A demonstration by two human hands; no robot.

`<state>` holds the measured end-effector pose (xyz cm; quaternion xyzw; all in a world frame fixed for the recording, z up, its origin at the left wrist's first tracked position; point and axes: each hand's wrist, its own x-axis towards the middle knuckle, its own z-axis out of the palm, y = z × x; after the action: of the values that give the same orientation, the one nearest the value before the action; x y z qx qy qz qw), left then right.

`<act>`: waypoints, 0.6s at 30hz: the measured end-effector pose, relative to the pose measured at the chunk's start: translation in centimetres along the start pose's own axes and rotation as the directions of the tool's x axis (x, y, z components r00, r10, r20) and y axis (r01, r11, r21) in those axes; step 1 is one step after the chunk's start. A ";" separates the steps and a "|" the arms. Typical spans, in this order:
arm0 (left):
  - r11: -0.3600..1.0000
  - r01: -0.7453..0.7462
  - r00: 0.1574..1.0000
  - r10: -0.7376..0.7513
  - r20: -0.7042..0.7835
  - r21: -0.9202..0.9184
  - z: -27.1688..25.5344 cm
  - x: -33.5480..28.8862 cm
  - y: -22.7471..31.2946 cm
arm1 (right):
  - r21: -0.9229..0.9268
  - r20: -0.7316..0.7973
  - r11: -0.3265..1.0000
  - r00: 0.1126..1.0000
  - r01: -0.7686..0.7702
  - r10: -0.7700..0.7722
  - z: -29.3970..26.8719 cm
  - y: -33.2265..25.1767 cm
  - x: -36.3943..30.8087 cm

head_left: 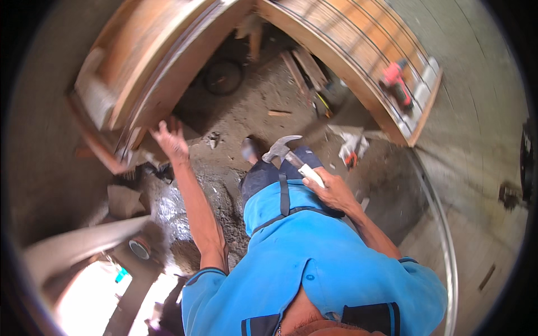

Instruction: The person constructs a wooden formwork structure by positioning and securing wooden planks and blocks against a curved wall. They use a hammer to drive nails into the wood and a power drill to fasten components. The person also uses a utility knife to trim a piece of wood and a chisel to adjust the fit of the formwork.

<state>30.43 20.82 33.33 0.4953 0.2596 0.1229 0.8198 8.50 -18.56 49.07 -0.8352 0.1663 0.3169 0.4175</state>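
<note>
My right hand [334,192] is wrapped round the pale handle of a claw hammer [282,150], its metal head pointing up and left in front of my legs. Out to the left, my left hand [171,141] reaches up with its fingers spread and nothing held in them. Its fingertips are close to the lower edge of a wooden formwork board [168,95]; whether they touch it I cannot tell. A second formwork section [342,47], with dark steel bars laid over it, meets the first at a corner ahead of me.
A red cordless drill [398,87] lies on the right formwork section. Below are loose planks [305,70], a dark ring [223,77] and a white bag [353,144] with an orange-handled tool. A metal pole [437,218] runs along the right. Wet mortar [210,190] covers ground at left.
</note>
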 end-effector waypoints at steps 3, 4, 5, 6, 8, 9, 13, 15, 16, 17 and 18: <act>0.991 0.113 0.991 -0.108 -0.080 0.068 1.9 -2.6 -3.6 | 0.080 0.019 0.983 0.986 -0.166 0.165 0.9 2.9 -0.1; 0.964 0.244 0.969 -0.239 -0.057 0.105 -0.2 -2.8 -5.7 | 0.102 0.047 0.969 0.974 -0.224 0.220 1.1 3.6 -0.2; 0.920 0.366 0.931 -0.362 -0.051 0.140 -3.1 -3.3 -8.7 | 0.115 0.081 0.955 0.960 -0.275 0.266 1.1 4.5 -0.2; 0.837 0.452 0.885 -0.463 -0.043 0.308 -4.8 -5.2 -10.7 | 0.144 0.072 0.953 0.964 -0.266 0.258 1.5 5.5 -0.4; 0.652 0.549 0.779 -0.625 -0.038 0.523 -4.9 -10.7 -13.8 | 0.173 0.046 0.949 0.965 -0.262 0.258 1.8 8.0 -0.3; 0.567 0.573 0.717 -0.696 -0.027 0.592 -3.8 -13.8 -15.6 | 0.202 0.022 0.941 0.962 -0.272 0.273 1.9 9.5 -0.4; 0.151 0.610 0.151 -0.986 0.073 0.778 1.6 -24.2 -18.7 | 0.280 0.075 0.931 0.972 -0.233 0.221 0.9 14.0 1.4; 0.087 0.642 -0.010 -0.992 0.122 0.762 5.8 -30.1 -19.8 | 0.250 -0.013 0.967 0.999 -0.046 0.051 1.3 16.6 2.4; 0.104 0.712 -0.007 -0.988 0.155 0.694 8.3 -33.2 -20.0 | 0.169 0.016 0.984 0.998 -0.063 0.062 1.1 17.3 2.6; 0.117 0.776 0.000 -0.983 0.184 0.620 10.7 -35.6 -20.2 | 0.090 0.047 0.993 0.996 -0.079 0.075 0.6 17.7 2.7; 0.187 0.822 0.056 -0.966 0.251 0.538 10.7 -37.2 -22.2 | 0.060 0.005 0.997 0.999 -0.049 0.049 1.2 18.8 2.3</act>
<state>4.04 -14.87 29.24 0.3307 0.2765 -0.5987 0.6751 -0.47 -28.81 35.83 -0.8174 0.1954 0.3237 0.4347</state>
